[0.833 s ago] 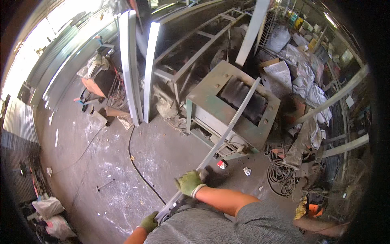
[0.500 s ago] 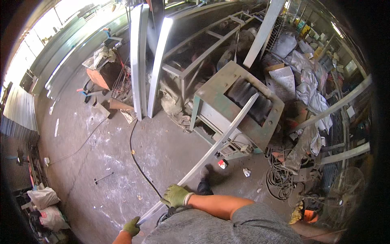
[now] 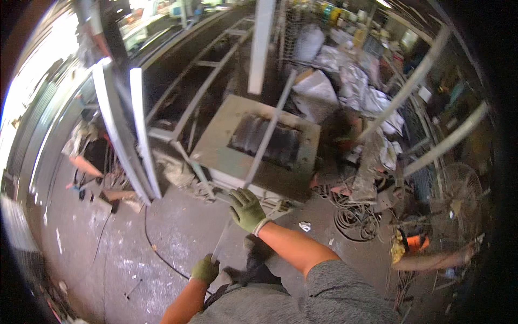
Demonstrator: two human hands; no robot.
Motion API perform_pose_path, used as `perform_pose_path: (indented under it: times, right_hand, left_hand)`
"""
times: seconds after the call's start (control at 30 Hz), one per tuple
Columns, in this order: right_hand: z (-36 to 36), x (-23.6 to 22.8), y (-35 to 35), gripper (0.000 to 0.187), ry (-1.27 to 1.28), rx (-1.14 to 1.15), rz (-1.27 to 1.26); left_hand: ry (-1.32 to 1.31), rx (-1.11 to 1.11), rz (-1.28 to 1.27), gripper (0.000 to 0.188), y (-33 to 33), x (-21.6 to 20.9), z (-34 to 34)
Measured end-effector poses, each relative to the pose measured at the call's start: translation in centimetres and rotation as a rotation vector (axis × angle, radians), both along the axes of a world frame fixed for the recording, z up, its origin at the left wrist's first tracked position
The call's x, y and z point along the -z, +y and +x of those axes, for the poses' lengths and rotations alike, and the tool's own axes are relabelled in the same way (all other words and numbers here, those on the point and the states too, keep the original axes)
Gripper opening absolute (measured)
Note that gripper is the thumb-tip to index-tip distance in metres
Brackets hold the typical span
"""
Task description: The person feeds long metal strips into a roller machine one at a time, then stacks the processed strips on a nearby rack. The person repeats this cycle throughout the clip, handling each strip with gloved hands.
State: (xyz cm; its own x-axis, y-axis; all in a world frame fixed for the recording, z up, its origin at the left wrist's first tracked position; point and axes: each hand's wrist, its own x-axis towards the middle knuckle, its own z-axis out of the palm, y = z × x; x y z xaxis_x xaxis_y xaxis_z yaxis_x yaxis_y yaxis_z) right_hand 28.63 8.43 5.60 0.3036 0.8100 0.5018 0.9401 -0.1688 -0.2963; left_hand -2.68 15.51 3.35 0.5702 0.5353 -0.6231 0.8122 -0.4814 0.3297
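A long, thin metal bar point(image 3: 268, 129) runs from beside my feet up across the top of a green-grey metal machine point(image 3: 216, 146). My left hand point(image 3: 205, 269), in a green work glove, is closed around the bar's near end. Farther along, my gloved right hand point(image 3: 249, 210) lies over the bar with its fingers stretched out and slightly apart; whether the palm touches the bar cannot be seen. The bar's far part crosses the dark, ribbed opening point(image 3: 270, 141) in the machine's top.
Two bright upright metal profiles point(image 3: 141, 135) stand left of the machine, beside a long metal frame point(image 3: 210, 81). A black cable point(image 3: 156, 251) crosses the floor. To the right are coiled hoses point(image 3: 356, 224), silvery sacks point(image 3: 353, 92), slanting pipes point(image 3: 404, 92) and a fan point(image 3: 458, 189).
The view has swung right and nearer the machine. The bar now points more steeply away and overlaps the machine's top farther. My right hand's fingers have loosened from their grip and straightened.
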Motion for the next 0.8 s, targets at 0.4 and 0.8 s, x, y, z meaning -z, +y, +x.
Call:
perform_pose_path:
  times: [0.4,0.8]
  right_hand:
    - [-1.2,10.6,-30.9,0.038,0.639,0.646,-0.667]
    - [2.9,12.7,-33.6,0.042,0.842,0.946,-0.685]
  left_hand:
    - [-0.204,0.528,0.233,0.049,9.3,-1.7,39.7]
    - [-0.100,0.796,0.334,0.039,10.6,-3.0,46.1]
